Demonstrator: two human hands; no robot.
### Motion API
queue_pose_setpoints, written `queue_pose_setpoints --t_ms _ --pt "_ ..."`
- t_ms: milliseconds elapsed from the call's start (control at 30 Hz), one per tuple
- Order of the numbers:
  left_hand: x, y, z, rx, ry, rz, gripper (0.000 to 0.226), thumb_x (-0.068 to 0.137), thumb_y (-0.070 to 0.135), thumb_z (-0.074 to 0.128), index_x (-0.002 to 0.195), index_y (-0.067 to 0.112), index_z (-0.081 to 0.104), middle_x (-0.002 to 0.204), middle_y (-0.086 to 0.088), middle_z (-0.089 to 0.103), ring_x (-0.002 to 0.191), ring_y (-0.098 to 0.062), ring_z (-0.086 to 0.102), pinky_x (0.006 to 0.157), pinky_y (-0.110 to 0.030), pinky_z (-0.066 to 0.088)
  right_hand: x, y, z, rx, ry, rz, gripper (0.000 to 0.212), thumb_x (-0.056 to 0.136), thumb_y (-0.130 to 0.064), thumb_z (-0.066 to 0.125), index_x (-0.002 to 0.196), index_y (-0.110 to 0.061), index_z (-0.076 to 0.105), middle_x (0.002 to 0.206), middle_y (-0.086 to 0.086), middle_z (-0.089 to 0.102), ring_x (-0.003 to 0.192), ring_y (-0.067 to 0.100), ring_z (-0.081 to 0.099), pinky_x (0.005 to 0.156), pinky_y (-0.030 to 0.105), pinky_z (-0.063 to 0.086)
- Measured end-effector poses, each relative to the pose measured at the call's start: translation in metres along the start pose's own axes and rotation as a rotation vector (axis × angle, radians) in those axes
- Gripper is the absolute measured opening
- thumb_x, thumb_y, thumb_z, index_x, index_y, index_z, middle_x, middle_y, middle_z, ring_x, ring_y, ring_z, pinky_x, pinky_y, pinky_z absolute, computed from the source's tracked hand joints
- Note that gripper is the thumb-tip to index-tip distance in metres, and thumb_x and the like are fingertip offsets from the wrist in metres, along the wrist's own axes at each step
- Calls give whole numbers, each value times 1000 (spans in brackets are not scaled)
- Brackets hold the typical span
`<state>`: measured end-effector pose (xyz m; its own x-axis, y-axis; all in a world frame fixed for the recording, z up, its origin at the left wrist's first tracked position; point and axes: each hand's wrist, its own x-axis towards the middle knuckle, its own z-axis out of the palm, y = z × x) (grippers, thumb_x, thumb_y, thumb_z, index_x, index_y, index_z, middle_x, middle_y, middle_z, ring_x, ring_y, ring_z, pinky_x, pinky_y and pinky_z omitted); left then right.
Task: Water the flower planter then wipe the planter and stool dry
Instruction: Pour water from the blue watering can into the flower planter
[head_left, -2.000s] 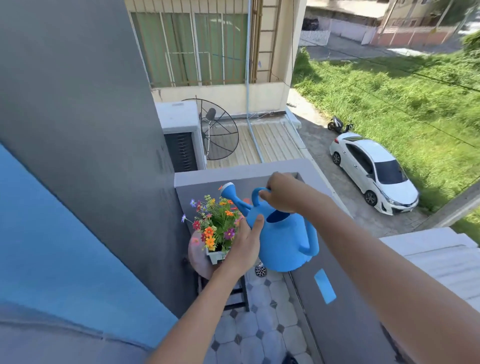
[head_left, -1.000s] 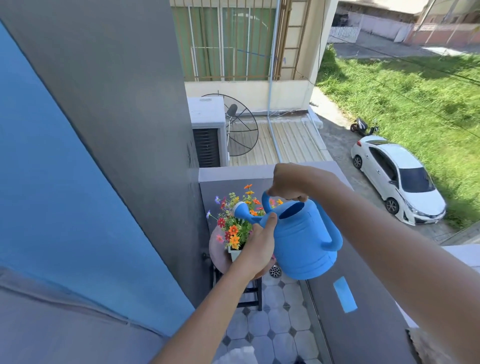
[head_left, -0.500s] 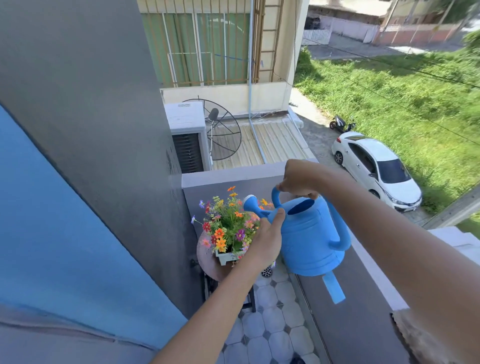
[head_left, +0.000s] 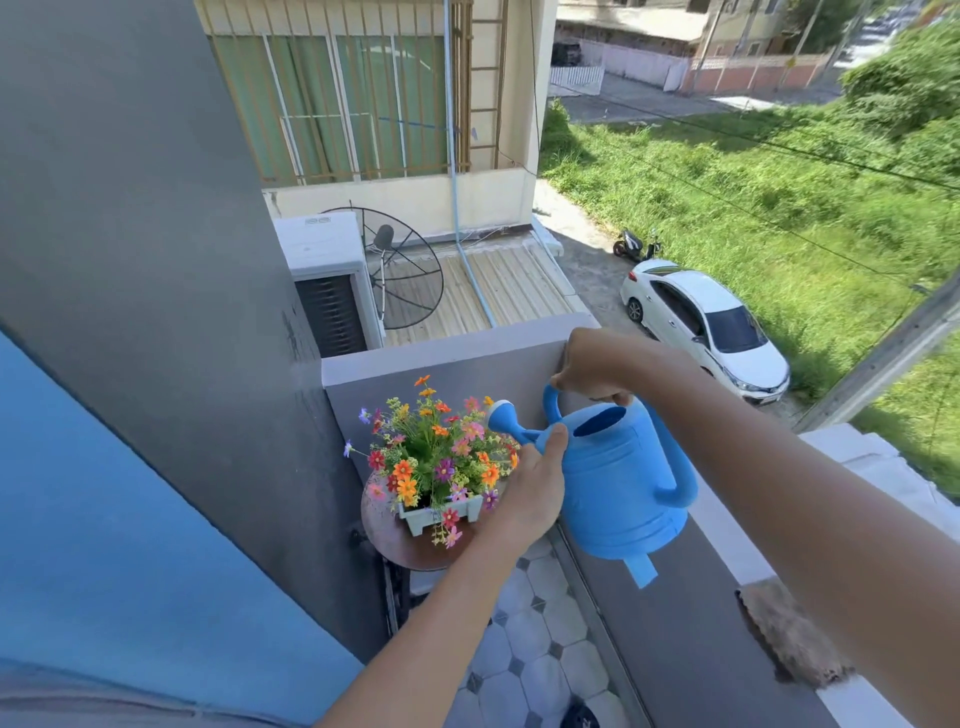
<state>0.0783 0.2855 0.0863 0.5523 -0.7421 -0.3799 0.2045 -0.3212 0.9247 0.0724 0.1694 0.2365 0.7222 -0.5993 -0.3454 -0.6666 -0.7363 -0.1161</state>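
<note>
A blue watering can (head_left: 621, 483) hangs in the air over the balcony, its spout (head_left: 511, 423) pointing left over the flowers. My right hand (head_left: 589, 371) grips the can's top handle. My left hand (head_left: 530, 491) rests against the can's front side below the spout, thumb up at the spout's base. The small white planter (head_left: 439, 514) full of colourful flowers (head_left: 436, 449) stands on a round brown stool (head_left: 387, 530) in the balcony corner. I see no stream of water from the spout.
A grey wall (head_left: 156, 312) rises at the left, a grey parapet (head_left: 441, 351) closes the far end. A brown cloth (head_left: 787, 634) lies on the right ledge. The balcony floor (head_left: 530, 670) is tiled. Far below stand a white car (head_left: 704, 327) and grass.
The can has sunk a little and levelled out, its spout staying over the flowers. Both hands keep their places on it. My view has shifted slightly.
</note>
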Motion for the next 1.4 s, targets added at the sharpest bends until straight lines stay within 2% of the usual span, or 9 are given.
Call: queue_pose_setpoints --t_ms 300,500,600,700,833,967,1100,1267,1400 --pt "-25 -4 -13 -58 100 -10 103 61 99 30 133 27 49 119 -1 65 110 -19 62 99 -56 47 -4 -26 5 -74 -38 -107 26 96 -24 58 80 -6 49 57 13 60 38 23 53 44 24 42" --pt "-40 -19 -29 -77 224 -60 103 55 102 30 125 30 52 114 0 66 107 -20 63 97 -57 48 -7 -49 23 -92 -69 -222 32 100 -26 53 75 -6 50 56 11 55 40 24 49 42 24 38" --pt "-61 -12 -28 -99 253 -94 96 62 95 29 128 27 41 112 9 58 110 -17 57 101 -54 46 -8 -53 29 -134 -111 -267 26 101 -26 51 87 -4 53 58 10 55 38 23 49 41 25 38" --pt "-71 -15 -21 -91 294 -110 99 68 90 27 141 24 35 124 2 56 112 -17 55 100 -51 47 -14 -53 33 -140 -120 -309 35 101 -32 52 80 -4 49 58 12 59 40 25 54 44 27 41" --pt "-74 -19 -19 -96 316 -88 69 83 81 29 115 24 52 113 -1 61 92 -10 54 85 -35 42 -12 -53 39 -127 -122 -316 39 101 -30 52 69 -10 41 56 13 58 38 23 50 43 24 38" --pt "-75 -22 -10 -104 332 -71 87 69 86 27 119 21 53 111 -7 63 94 -17 54 81 -38 38 -13 -49 42 -92 -130 -329 40 100 -30 54 67 -12 41 55 9 54 43 24 52 49 27 43" --pt "-67 -22 0 -105 315 -84 85 73 88 30 122 21 50 122 -9 61 112 -25 58 99 -46 42 -15 -36 37 -64 -125 -330 33 98 -25 57 69 -12 47 62 7 56 49 21 52 48 28 45" --pt "-47 -27 23 -57 244 -86 98 62 99 28 126 28 49 119 -3 62 111 -21 58 99 -53 45 -16 -8 29 -97 -107 -235 29 100 -24 54 78 -7 44 54 11 55 40 24 49 43 26 38" --pt "-38 -24 40 -23 209 -85 96 68 96 27 133 30 49 124 1 62 115 -17 57 103 -54 41 -15 11 24 -149 -86 -201 33 100 -28 53 76 -8 44 46 11 60 40 25 55 51 28 46"
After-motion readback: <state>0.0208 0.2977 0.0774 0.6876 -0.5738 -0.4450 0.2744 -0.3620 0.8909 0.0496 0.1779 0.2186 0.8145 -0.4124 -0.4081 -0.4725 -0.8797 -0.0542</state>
